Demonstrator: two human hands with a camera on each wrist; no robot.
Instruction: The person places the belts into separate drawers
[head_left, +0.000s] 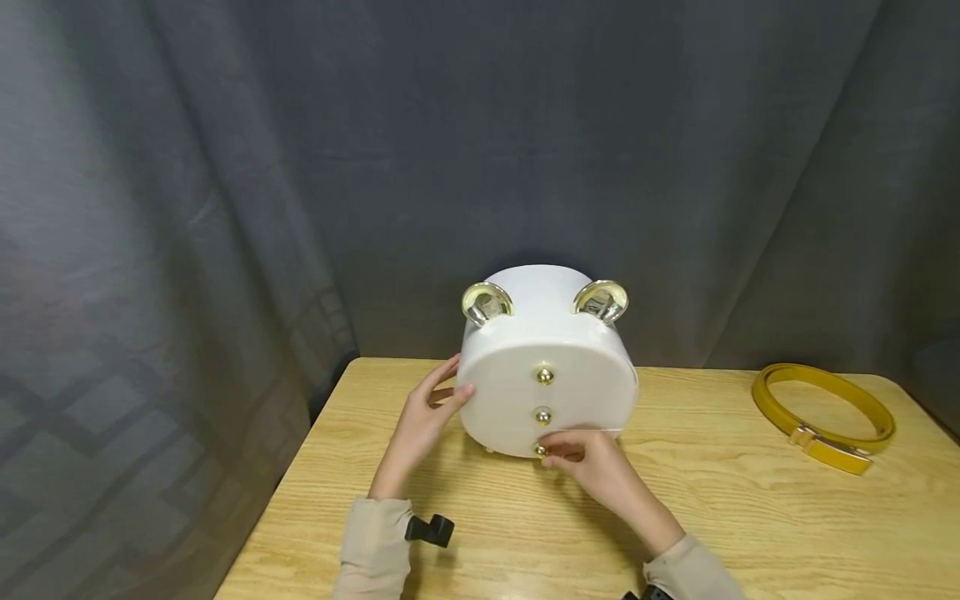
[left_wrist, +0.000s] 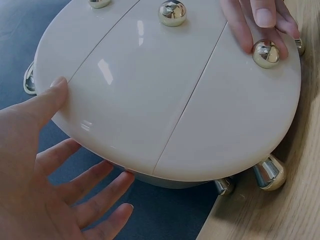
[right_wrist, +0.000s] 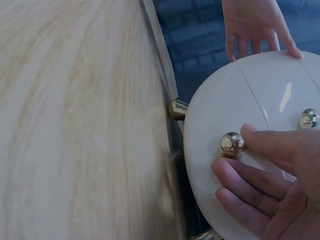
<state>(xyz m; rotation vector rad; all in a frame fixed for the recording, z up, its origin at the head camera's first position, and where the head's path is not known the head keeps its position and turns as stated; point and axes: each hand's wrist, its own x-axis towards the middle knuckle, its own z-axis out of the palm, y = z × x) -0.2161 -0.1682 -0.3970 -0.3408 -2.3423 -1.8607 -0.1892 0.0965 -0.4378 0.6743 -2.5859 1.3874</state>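
Observation:
A white rounded drawer box (head_left: 502, 379) with two gold ears (head_left: 602, 300) stands on the table, its front towards me. Thin seams split the front into three drawers, each with a round gold knob. My left hand (head_left: 418, 421) steadies the box's left side, fingers spread. Its thumb (left_wrist: 57, 92) lies on the front's edge and the fingertips touch the side wall. Down at the lowest drawer, my right hand (head_left: 596, 468) pinches the bottom knob (right_wrist: 232, 145) between thumb and fingers. The middle knob (head_left: 543, 415) and top knob (head_left: 544, 375) are untouched.
A coiled yellow belt (head_left: 821, 410) with a gold buckle lies at the right of the wooden table (head_left: 480, 550). Short gold feet (left_wrist: 270, 172) hold the box up. Close behind the table hangs a dark grey curtain (head_left: 480, 150), which also runs down the left side.

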